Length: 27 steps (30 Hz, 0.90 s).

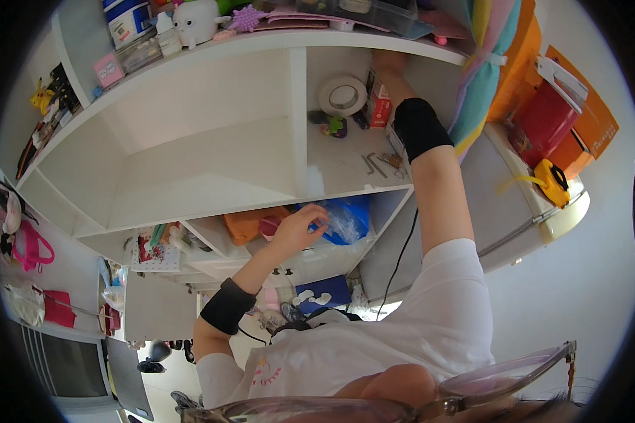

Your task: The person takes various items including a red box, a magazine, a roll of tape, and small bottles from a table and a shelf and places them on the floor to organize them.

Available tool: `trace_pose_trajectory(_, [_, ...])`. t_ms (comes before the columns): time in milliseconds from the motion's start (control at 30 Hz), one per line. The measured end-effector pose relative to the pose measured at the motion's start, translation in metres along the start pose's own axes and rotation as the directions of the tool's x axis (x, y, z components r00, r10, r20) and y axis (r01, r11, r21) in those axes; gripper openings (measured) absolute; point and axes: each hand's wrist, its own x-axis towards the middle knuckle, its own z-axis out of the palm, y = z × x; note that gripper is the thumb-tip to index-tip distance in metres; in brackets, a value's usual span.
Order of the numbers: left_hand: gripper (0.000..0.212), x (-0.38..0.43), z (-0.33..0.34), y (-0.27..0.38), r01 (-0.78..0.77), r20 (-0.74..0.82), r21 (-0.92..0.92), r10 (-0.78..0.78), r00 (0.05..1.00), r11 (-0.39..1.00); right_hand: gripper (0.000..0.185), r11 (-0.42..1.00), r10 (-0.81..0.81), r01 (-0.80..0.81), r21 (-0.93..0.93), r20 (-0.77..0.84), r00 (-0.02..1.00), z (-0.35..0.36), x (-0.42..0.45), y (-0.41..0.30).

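My left hand [301, 227] hovers before the lower shelf, fingers loosely curled and holding nothing. Behind it lies a blue plastic bag [357, 217] with clear plastic wrapping. My right hand [389, 61] reaches deep into the right compartment of the white shelf unit [298, 121]; the upper shelf edge hides its fingers. Beside that forearm stand a red and white box [379, 108] and a roll of white tape [342, 95]. Nearer the front edge are hex keys [373, 165] and a small brass padlock [391, 159]. A green and purple small object [334, 127] lies below the tape.
A white plush toy [196, 24] and a purple spiky toy [247, 19] sit on the upper shelf. To the right, a yellow tape measure [552, 182] and a red container [547, 119] rest on a fridge-like cabinet. A black cable [399, 259] hangs below. A striped curtain [476, 90] borders the compartment.
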Motion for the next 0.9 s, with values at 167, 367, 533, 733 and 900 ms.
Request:
trace_pose_trajectory(167, [0.015, -0.011, -0.007, -0.008, 0.052, -0.032, -0.059, -0.054, 0.998, 0.997, 0.035, 1.000, -0.003, 0.003, 0.001, -0.046, 0.999, 0.011, 0.012, -0.008])
trace_pose_trajectory(367, [0.017, -0.010, -0.008, 0.005, 0.058, -0.038, -0.023, -0.059, 0.998, 0.998, 0.054, 0.937, 0.142, -0.152, 0.316, 0.055, 0.988, -0.019, -0.032, -0.033])
trace_pose_trajectory(533, [0.027, 0.027, 0.003, 0.036, -0.111, -0.109, -0.012, 0.109, 0.988, 0.994, 0.060, 0.917, 0.117, -0.205, 0.341, 0.261, 0.958, -0.034, -0.110, -0.043])
trace_pose_trajectory(733, [0.049, 0.049, 0.016, 0.038, -0.135, -0.431, 0.111, 0.171, 0.886, 0.985, 0.066, 0.882, -0.050, -0.219, 0.418, 0.544, 0.838, -0.061, -0.193, -0.021])
trace_pose_trajectory(900, [0.065, 0.063, 0.029, 0.032, 0.023, -0.536, 0.189, 0.084, 0.840, 0.982, 0.066, 0.836, -0.176, -0.247, 0.489, 0.666, 0.725, -0.086, -0.214, -0.014])
